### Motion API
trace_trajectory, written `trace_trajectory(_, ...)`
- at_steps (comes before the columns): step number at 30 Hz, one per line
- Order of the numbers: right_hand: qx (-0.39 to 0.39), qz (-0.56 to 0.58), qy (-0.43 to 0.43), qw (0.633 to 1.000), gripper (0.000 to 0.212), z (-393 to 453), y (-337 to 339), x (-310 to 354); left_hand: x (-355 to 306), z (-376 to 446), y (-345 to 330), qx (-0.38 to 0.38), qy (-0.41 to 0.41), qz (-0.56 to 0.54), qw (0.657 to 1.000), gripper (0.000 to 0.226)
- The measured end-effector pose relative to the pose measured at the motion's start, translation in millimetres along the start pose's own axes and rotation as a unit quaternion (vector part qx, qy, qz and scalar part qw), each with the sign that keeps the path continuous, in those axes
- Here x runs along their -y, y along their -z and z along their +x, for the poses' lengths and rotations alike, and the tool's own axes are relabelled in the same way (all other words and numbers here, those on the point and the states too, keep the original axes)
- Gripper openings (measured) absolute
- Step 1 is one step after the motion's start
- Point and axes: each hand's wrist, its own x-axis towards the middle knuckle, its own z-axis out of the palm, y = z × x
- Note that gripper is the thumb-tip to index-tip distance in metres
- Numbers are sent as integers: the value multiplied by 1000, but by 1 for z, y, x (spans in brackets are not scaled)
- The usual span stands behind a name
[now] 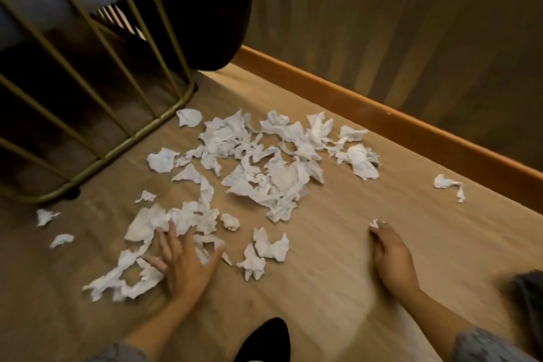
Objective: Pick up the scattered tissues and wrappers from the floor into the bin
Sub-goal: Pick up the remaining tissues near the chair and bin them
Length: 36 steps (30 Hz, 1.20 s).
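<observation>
Several torn white tissue pieces lie scattered on the wooden floor, with the biggest heap in the middle. My left hand rests flat with fingers spread on the near-left tissue scraps. My right hand is on the floor to the right, fingers curled, pinching a small tissue bit at its fingertips. A lone tissue piece lies far right near the skirting. A dark rounded object, possibly the bin, stands at the back.
A gold metal-framed piece of furniture stands at the left, its base rail close to the tissues. An orange-brown skirting board and wall run along the right. A dark shoe tip shows at the bottom, and a dark object at the right edge.
</observation>
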Motion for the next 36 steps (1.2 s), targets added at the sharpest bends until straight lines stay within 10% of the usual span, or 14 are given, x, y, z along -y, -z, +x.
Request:
trace_trajectory(11, 104, 53, 296, 948, 28, -17, -109, 163, 61, -1, 6, 18, 148, -161, 976, 132)
trace_trajectory(17, 184, -10, 371, 910, 44, -41, -138, 163, 54, 6, -2, 70, 30, -216, 973, 135)
trace_trajectory(23, 205, 60, 364, 906, 15, -26, -142, 168, 48, -30, 0, 4, -56, -269, 961, 55)
trace_trajectory(31, 198, 48, 411, 889, 47, 16, -159, 267, 93, 19, 24, -100, 115, -269, 951, 29)
trace_trajectory(36, 172, -147, 382, 896, 55, 24, -188, 271, 124, 39, 27, -26, 166, -175, 970, 43)
